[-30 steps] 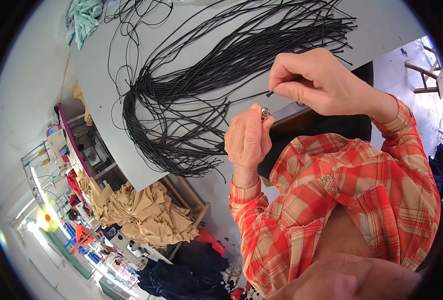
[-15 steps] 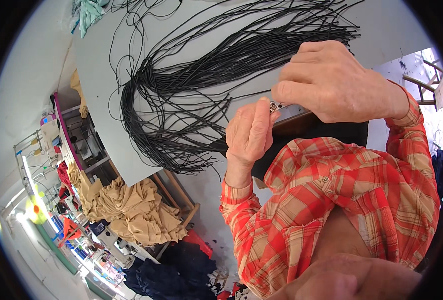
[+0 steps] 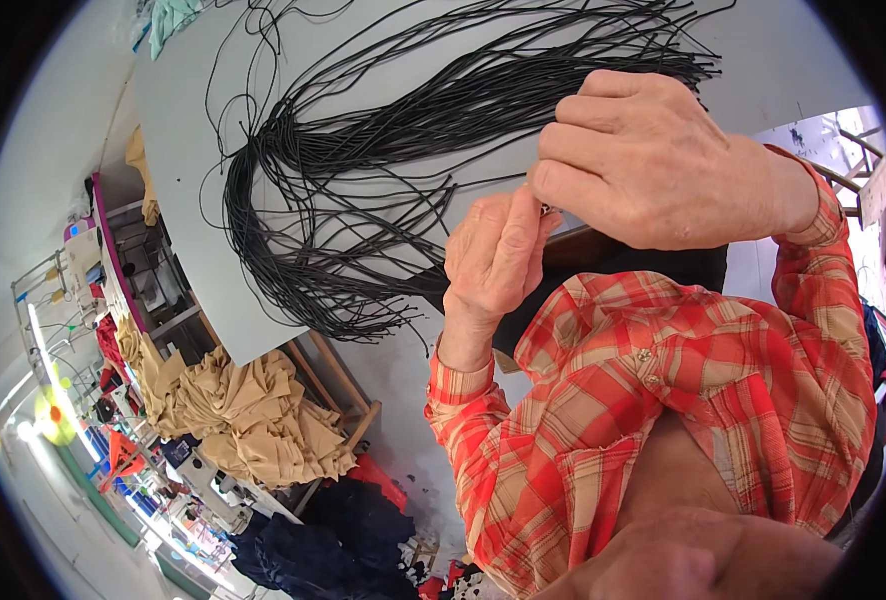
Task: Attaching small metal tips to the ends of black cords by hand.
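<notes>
My left hand (image 3: 493, 252) is closed in a pinch on a small shiny metal piece (image 3: 546, 210), of which only a sliver shows between the hands. Right against it, my right hand (image 3: 653, 165) curls with its fingers pressed together; its fingertips are turned away and what they grip is hidden. Beyond both hands a large bundle of thin black cords (image 3: 403, 130) lies on the grey table, gathered at its left bend. One loose cord (image 3: 488, 182) runs toward the fingers from the left.
The grey table (image 3: 198, 240) ends at a corner on the near left. Below it are a heap of tan cloth (image 3: 253, 415) and dark blue cloth (image 3: 328, 540). Pale green cloth (image 3: 173, 20) lies at the far left. A wooden stool (image 3: 858, 165) stands at the right.
My right hand has moved slightly left and closed in on my left hand, covering most of the metal piece. The whole view has shifted a little.
</notes>
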Available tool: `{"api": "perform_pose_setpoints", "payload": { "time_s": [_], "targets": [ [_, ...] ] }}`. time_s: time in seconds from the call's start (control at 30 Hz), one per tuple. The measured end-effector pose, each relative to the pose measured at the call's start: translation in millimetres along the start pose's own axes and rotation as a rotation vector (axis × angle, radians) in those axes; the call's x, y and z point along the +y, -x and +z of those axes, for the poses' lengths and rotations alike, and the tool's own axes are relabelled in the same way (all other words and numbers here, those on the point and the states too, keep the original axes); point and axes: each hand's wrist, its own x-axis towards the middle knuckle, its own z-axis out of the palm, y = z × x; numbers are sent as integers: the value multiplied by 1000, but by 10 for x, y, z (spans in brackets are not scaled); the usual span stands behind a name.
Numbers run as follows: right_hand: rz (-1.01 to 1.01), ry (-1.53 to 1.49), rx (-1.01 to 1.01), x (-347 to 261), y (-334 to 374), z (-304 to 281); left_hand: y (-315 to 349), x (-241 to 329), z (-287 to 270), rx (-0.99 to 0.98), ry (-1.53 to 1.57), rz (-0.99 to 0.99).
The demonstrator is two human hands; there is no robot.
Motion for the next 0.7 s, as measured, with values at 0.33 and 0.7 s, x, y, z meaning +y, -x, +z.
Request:
{"api": "perform_pose_setpoints", "payload": {
  "time_s": [0.33, 0.7],
  "targets": [
    [-107, -63, -23, 140, -114, 47, 84, 27, -58, -26, 768, -665],
    [173, -600, -17, 309, -143, 123, 55, 19, 45, 269, 1644, -1070]
  ]
}}
